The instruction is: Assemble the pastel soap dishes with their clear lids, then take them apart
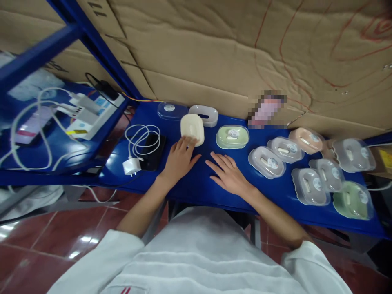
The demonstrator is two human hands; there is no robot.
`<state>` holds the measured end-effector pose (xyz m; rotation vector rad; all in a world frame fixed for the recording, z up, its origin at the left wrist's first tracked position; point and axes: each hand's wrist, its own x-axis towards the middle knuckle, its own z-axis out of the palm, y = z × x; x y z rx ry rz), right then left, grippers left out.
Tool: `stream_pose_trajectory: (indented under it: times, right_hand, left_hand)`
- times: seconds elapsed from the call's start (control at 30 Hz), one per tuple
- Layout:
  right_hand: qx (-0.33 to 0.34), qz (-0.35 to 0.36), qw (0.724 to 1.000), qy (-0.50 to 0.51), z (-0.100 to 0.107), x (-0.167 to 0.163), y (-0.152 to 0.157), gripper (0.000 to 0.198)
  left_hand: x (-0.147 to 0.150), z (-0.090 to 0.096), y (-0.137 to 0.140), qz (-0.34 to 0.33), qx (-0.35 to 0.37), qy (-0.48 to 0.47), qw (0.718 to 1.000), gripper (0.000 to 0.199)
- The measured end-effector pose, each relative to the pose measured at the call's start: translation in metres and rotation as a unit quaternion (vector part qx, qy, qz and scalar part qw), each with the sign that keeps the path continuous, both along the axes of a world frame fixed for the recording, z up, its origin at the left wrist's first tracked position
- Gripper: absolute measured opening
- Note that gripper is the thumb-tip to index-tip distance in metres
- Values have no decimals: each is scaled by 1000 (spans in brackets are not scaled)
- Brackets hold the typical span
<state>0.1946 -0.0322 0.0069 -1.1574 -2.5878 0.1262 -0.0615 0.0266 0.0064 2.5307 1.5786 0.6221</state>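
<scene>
A cream-coloured, rounded soap-dish-like tray [192, 125] lies on the blue table. The fingertips of my left hand [179, 160] rest over its near edge, with the thumb stretched out apart from it. My right hand [229, 173] is open above or on the table, fingers extended, holding nothing. Behind the cream tray sit a white oval dish with a dark slot [204, 115] and a clear lid with a round sticker [173, 110]. Just beyond my right hand is a green dish under a clear lid [232, 136].
Several lidded dishes in grey, peach [306, 141] and green [352, 200] stand at the right. To the left lie a black phone [154, 153], a white charger [132, 166] with coiled cable, and a power strip [94, 116]. A cardboard wall [196, 53] rises behind.
</scene>
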Motion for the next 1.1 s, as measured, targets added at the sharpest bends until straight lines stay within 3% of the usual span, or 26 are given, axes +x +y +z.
stream_pose_trajectory:
  times: [0.13, 0.23, 0.33, 0.47, 0.53, 0.6, 0.7, 0.83, 0.97, 1.1]
  right_hand:
    - [9, -22, 999, 40, -12, 3, 7, 63]
    - [5, 8, 999, 48, -18, 1, 7, 53]
    - [7, 32, 998, 57, -20, -2, 9, 38]
    - [22, 18, 997, 74, -21, 1, 10, 27]
    - [33, 20, 997, 73, -21, 3, 9, 26]
    - [41, 25, 996, 72, -22, 4, 7, 27]
    - [52, 30, 995, 84, -24, 4, 7, 33]
    - [78, -16, 989, 125, -25, 0, 6, 42]
    - [114, -53, 982, 142, -24, -5, 5, 52]
    - [57, -10, 989, 134, -25, -3, 8, 42]
  left_hand:
    - [-4, -6, -27, -36, -4, -65, 997, 25]
    - [-4, -2, -34, -72, -8, -88, 993, 22]
    - [1, 10, -1, -52, -2, -80, 995, 29]
    - [15, 24, 79, -14, 17, -53, 998, 50]
    - [22, 26, 105, 5, -5, -11, 1000, 40]
    - [25, 26, 112, 8, -8, -4, 1000, 22]
    - [22, 22, 85, 17, 2, -16, 1000, 20]
    - [10, 11, 12, 36, 24, -47, 998, 22]
    - [7, -5, -54, 12, 37, -77, 996, 22]
    - [11, -22, -80, -25, 48, -95, 994, 28]
